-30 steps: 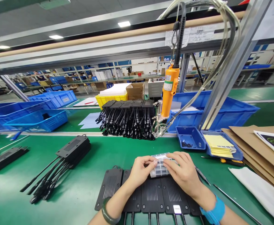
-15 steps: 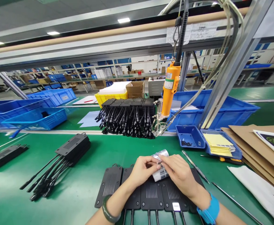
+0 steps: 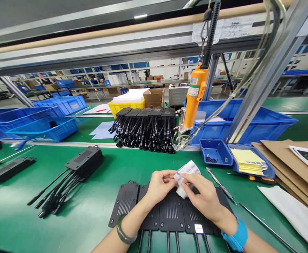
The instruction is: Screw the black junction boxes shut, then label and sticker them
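Observation:
My left hand point(image 3: 161, 185) pinches the left edge of a curled sheet of white labels point(image 3: 191, 168). My right hand point(image 3: 202, 195) grips the same sheet from the right, its fingers closed against it; the lower part is blurred. Under both hands lies a row of several flat black boxes point(image 3: 171, 214) with slotted lids, corner screws and black cables running toward me. One of them, below my right hand, bears a small white label point(image 3: 198, 228). My forearms and hands hide parts of the other boxes.
An orange power screwdriver point(image 3: 195, 98) hangs ahead. Stacked black boxes with cables point(image 3: 145, 130) stand behind; another stack point(image 3: 86, 160) is at left. To the right are tweezers point(image 3: 221, 184), a thin rod point(image 3: 267, 226), a blue screw bin point(image 3: 215, 151) and yellow paper point(image 3: 248, 161).
The label sheet has tilted and changed from a rolled shape to a more crumpled, folded one between my hands. My view has shifted slightly; the boxes stay in place.

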The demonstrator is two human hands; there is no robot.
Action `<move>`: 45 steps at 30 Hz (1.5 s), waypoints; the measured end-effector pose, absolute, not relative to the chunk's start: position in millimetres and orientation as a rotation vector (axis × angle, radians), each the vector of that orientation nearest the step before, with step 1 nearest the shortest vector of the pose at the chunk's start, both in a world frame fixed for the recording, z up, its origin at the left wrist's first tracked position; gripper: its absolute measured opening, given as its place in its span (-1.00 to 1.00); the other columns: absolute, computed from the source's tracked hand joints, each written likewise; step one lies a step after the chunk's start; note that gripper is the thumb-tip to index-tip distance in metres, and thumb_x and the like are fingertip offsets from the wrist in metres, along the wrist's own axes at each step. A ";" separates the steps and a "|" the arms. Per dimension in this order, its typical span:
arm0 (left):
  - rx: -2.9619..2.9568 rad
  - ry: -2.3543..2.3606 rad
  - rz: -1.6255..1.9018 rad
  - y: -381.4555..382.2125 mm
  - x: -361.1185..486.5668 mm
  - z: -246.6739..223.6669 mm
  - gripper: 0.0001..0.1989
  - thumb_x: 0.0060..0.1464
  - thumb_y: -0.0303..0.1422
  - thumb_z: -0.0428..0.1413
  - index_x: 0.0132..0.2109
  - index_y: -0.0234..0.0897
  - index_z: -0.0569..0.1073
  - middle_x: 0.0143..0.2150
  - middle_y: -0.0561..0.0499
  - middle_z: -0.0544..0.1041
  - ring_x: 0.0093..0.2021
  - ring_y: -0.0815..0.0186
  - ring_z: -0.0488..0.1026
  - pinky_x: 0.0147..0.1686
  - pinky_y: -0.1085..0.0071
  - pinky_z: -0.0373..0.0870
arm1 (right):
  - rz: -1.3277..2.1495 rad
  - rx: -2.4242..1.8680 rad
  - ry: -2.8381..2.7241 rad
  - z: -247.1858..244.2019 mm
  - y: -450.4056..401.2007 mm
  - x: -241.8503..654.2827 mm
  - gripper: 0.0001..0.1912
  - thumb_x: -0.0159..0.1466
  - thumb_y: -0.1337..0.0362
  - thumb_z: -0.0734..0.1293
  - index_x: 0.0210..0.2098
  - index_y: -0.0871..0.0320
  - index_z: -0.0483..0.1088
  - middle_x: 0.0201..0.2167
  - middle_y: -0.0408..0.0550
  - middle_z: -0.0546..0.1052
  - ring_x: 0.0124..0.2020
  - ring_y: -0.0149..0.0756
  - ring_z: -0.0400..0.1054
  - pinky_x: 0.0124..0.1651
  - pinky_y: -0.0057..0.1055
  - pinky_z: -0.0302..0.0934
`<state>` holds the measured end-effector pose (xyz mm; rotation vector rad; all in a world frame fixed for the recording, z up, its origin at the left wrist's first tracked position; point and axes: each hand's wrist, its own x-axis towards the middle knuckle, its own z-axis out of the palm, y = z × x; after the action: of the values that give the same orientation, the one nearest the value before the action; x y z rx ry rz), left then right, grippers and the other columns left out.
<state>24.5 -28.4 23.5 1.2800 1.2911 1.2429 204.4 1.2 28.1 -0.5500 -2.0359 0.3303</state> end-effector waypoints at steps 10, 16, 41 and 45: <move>2.408 2.101 0.464 -78.4 -4.4 85.3 -0.67 0.09 -0.56 0.18 0.04 -0.38 0.49 0.07 -0.20 0.53 0.08 0.00 0.46 0.07 0.04 0.43 | 1.609 -0.957 -2.097 24.1 -45.2 197.1 -0.75 0.22 0.37 0.24 -0.11 0.06 0.18 -0.48 -0.27 0.45 -0.49 -0.41 0.24 -0.42 -0.48 0.10; 2.534 1.906 0.528 -165.0 19.5 47.1 -0.71 0.18 -0.32 0.16 0.02 -0.33 0.50 -0.02 -0.09 0.59 -0.06 0.12 0.55 -0.07 0.22 0.57 | 1.472 -1.052 -2.324 20.6 -51.9 191.7 -0.77 0.23 0.40 0.19 -0.14 0.02 0.15 -0.50 -0.32 0.45 -0.51 -0.37 0.27 -0.38 -0.43 0.08; 2.660 2.113 0.758 -190.0 47.2 -3.2 -0.38 0.31 0.10 -0.19 0.13 -0.24 0.48 0.03 -0.12 0.57 0.12 0.15 0.47 0.08 0.28 0.43 | 1.269 -1.035 -2.414 19.1 -57.3 195.8 -0.81 0.25 0.38 0.16 -0.16 0.02 0.13 -0.47 -0.29 0.49 -0.54 -0.39 0.31 -0.44 -0.45 0.14; 2.684 2.110 0.752 -188.4 47.5 -2.2 -0.36 0.30 0.12 -0.22 0.09 -0.23 0.50 0.02 -0.12 0.58 0.07 0.13 0.50 0.03 0.26 0.44 | 1.257 -1.021 -2.417 18.6 -58.2 195.8 -0.76 0.21 0.41 0.18 -0.15 0.02 0.13 -0.47 -0.30 0.49 -0.54 -0.40 0.31 -0.45 -0.46 0.15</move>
<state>47.5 -188.4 -2.2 2.6840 2.1097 0.7518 195.8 -58.2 18.6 -1.0206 -2.4173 1.2567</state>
